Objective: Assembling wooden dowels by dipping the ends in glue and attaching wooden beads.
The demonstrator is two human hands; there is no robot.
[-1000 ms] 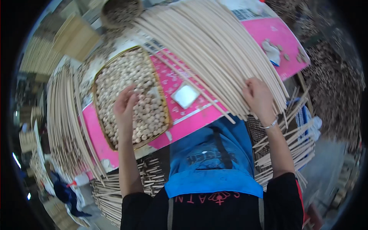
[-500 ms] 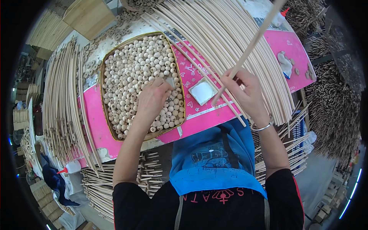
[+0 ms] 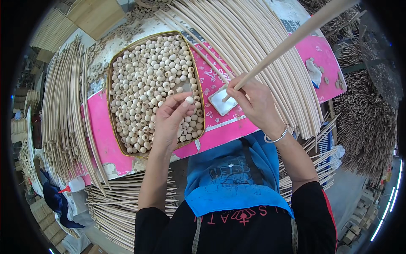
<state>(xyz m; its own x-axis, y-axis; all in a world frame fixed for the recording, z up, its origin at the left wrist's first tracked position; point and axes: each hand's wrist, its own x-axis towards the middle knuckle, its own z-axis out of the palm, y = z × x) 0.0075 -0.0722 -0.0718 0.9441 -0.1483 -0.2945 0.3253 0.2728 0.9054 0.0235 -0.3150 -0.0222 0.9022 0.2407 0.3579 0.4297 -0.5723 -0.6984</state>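
Between the thumb and fingers of my left hand (image 3: pixel 170 116) is a small round wooden bead (image 3: pixel 189 100), held just above a shallow box (image 3: pixel 109 91) full of similar pale beads with holes. My right hand (image 3: pixel 255 100) grips a long wooden stick (image 3: pixel 287 41) that slants up to the right. The stick's lower end is over or in the white glue of a small square dish (image 3: pixel 221 101) to the right of the box; whether it touches the glue I cannot tell.
Many loose sticks (image 3: pixel 253 51) lie behind and right of the dish. Sticks fitted with wooden rings (image 3: pixel 67 146) lie at the left. Loose rings (image 3: pixel 98 73) scatter beyond the box. A glue bottle (image 3: pixel 74 185) lies at the near left; a white cloth (image 3: pixel 313 72) at the right.
My left hand has lifted out of the bead pile with one bead pinched in it. The stick in my right hand has moved left, its lower end now at the glue dish.
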